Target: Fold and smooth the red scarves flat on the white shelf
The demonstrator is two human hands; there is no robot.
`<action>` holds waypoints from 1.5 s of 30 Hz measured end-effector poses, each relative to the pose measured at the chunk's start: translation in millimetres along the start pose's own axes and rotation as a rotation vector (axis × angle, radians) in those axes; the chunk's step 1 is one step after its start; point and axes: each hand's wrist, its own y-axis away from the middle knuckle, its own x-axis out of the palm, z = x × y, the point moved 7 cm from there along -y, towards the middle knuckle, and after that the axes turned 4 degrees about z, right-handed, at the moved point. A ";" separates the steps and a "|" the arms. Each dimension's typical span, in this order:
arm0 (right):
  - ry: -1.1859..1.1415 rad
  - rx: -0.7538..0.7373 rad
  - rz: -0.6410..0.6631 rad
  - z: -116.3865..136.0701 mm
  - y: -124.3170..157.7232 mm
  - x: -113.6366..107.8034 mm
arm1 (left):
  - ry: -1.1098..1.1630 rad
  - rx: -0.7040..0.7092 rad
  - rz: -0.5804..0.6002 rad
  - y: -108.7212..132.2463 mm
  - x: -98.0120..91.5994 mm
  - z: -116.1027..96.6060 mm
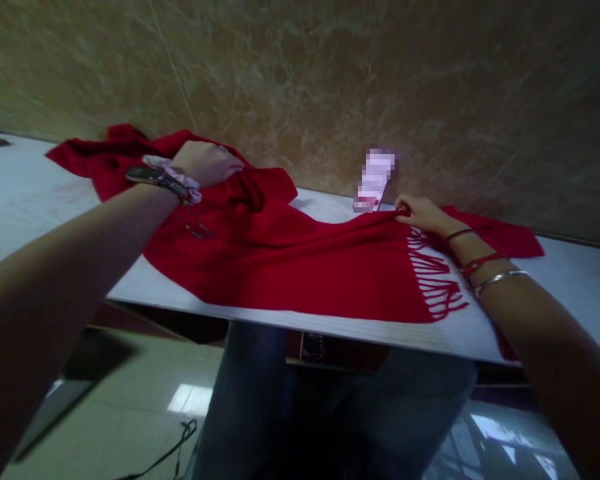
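Observation:
A red fringed scarf (300, 273) lies along the white table, bunched at the left and spread flatter toward the right. My left hand (207, 162) is closed on the bunched part near the wall, its fingertips partly hidden by folds. At the scarf's far right corner, just above the fringe (433, 277), my right hand (417, 212) pinches the edge between thumb and fingers. More red cloth (500, 233) shows beyond my right wrist; whether it belongs to the same scarf I cannot tell.
A phone with a lit, blurred screen (375, 179) leans against the brown marbled wall (300, 80) behind the scarf. The white table (580, 287) is narrow, with my legs below its front edge. A black cable (165, 457) lies on the tiled floor.

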 end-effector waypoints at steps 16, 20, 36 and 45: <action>0.049 0.034 0.170 -31.9 44.4 -16.7 | -0.170 -0.256 0.055 41.9 -1.0 32.5; -0.103 0.062 0.314 -10.7 44.0 4.1 | -0.063 0.128 -0.037 20.0 0.7 -41.7; -0.310 -0.062 0.110 32.8 32.5 -6.2 | 0.126 0.347 0.176 -29.7 38.3 -162.1; -0.240 -0.050 0.043 37.9 51.6 -40.2 | 0.167 0.360 0.174 -60.2 31.4 -174.6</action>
